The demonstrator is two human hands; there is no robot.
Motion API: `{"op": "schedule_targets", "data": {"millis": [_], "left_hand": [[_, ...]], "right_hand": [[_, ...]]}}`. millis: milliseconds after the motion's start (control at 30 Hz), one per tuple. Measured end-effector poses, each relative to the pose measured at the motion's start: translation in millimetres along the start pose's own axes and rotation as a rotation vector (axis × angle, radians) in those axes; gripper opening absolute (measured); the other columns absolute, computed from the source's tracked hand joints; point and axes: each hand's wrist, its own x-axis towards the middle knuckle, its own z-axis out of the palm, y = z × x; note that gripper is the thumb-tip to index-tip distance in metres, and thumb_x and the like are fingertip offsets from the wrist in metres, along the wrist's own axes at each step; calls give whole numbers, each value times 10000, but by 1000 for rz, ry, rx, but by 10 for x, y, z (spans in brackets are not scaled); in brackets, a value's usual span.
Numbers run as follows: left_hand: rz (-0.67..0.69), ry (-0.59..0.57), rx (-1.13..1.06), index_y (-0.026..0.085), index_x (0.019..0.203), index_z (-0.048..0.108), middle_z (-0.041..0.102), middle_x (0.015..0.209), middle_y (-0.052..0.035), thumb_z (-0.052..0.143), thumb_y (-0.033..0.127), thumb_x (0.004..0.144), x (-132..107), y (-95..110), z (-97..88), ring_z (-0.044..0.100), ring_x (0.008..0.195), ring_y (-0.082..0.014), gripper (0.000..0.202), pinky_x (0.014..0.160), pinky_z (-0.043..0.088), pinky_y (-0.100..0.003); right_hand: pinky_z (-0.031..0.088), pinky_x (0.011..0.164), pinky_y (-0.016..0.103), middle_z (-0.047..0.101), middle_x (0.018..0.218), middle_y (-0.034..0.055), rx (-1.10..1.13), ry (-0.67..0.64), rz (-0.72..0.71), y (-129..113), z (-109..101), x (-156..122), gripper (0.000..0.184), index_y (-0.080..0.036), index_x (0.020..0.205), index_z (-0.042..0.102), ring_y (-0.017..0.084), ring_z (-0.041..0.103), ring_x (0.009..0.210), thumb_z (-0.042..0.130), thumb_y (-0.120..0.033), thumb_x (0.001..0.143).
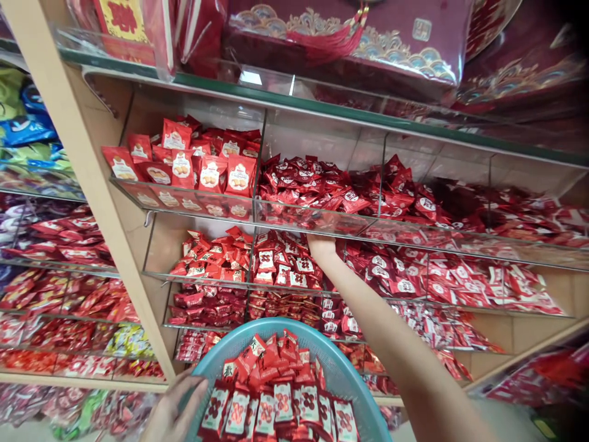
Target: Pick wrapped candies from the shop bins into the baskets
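Observation:
A blue plastic basket (365,380) sits low in front of me, filled with small red candy packets (276,399). My left hand (172,405) grips its rim at the left side, thumb and fingers closed over the edge. Stretched forward, my right hand (322,244) reaches into a shelf compartment of red-and-white packets (285,261). Its fingers are hidden behind the clear shelf above, so what they hold, if anything, does not show. Dark red packets (391,273) lie just to the right of that wrist.
Clear dividers split the shelves into bins. Larger red packets (211,172) fill the upper left bin. A glass shelf (322,110) carries purple gift boxes (350,43) overhead. A wooden upright (92,184) stands at the left, with more candy beyond it.

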Motion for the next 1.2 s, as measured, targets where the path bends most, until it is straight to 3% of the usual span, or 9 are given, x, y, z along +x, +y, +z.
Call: {"op": "schedule_targets", "data": {"millis": [233, 367, 433, 567, 700, 800, 1000, 1133, 1200], "left_hand": [[-27, -25, -10, 236, 776, 694, 694, 890, -42, 494, 566, 746, -23, -12, -3, 638, 922, -235, 387, 847, 506, -311], [-45, 10, -2, 229, 803, 700, 674, 995, -72, 505, 570, 728, -4, -1, -42, 605, 1005, -265, 399, 899, 477, -375], [-44, 81, 6, 226, 810, 700, 646, 1078, -84, 522, 561, 718, 19, 110, -78, 551, 1094, -285, 390, 962, 423, -420], [-30, 43, -124, 223, 903, 679, 599, 1168, -75, 512, 491, 777, 53, 619, -116, 502, 1150, -260, 340, 1012, 365, -404], [-16, -204, -385, 205, 930, 660, 670, 978, -46, 465, 452, 830, 23, 1146, -18, 600, 906, -196, 330, 822, 473, -285], [-34, -273, -469, 179, 862, 651, 661, 791, -20, 465, 445, 836, -29, 1301, 77, 586, 742, -160, 325, 690, 473, -240], [-61, -218, -391, 185, 923, 643, 665, 869, -36, 494, 419, 823, -27, 1051, -22, 589, 833, -176, 296, 772, 465, -265], [-68, 78, -146, 181, 870, 668, 643, 1056, -85, 523, 461, 777, 36, 612, -160, 551, 1049, -244, 329, 962, 385, -373], [-104, 142, -65, 182, 906, 664, 614, 1133, -103, 549, 496, 736, 37, 395, -180, 526, 1105, -275, 376, 975, 381, -409]], "right_hand": [[498, 665, 313, 628, 990, 193, 39, 24, -31, -77, -85, -303, 366, -101, 1134, 561, 230, 625, 824, 367, -42, 829], [501, 657, 298, 572, 1140, 131, 478, 69, -15, -177, -244, -885, 462, -198, 1310, 401, 192, 619, 803, 426, -161, 850], [499, 625, 282, 592, 1099, 92, 966, -34, 50, -225, -319, -1227, 469, -229, 1316, 386, 151, 614, 700, 455, -240, 852], [457, 511, 236, 636, 953, 53, 1813, -513, 205, -333, -407, -1798, 437, -241, 1247, 457, 118, 592, 608, 530, -342, 828], [438, 543, 215, 647, 713, 8, 1991, -720, 283, -451, -406, -2073, 364, -222, 1146, 552, 108, 580, 606, 590, -338, 803], [450, 570, 221, 650, 696, 9, 1998, -747, 263, -520, -378, -2121, 322, -201, 1083, 588, 109, 585, 615, 604, -350, 797], [453, 597, 236, 650, 682, 13, 1983, -787, 317, -572, -286, -2115, 331, -170, 972, 593, 112, 594, 616, 608, -438, 778], [379, 510, 204, 572, 597, -35, 1907, -797, 422, -561, -143, -2161, 326, -165, 860, 599, 82, 508, 525, 626, -470, 749], [371, 520, 201, 558, 642, -37, 1906, -763, 497, -538, -70, -2205, 294, -166, 818, 607, 71, 480, 536, 639, -448, 743]]}}
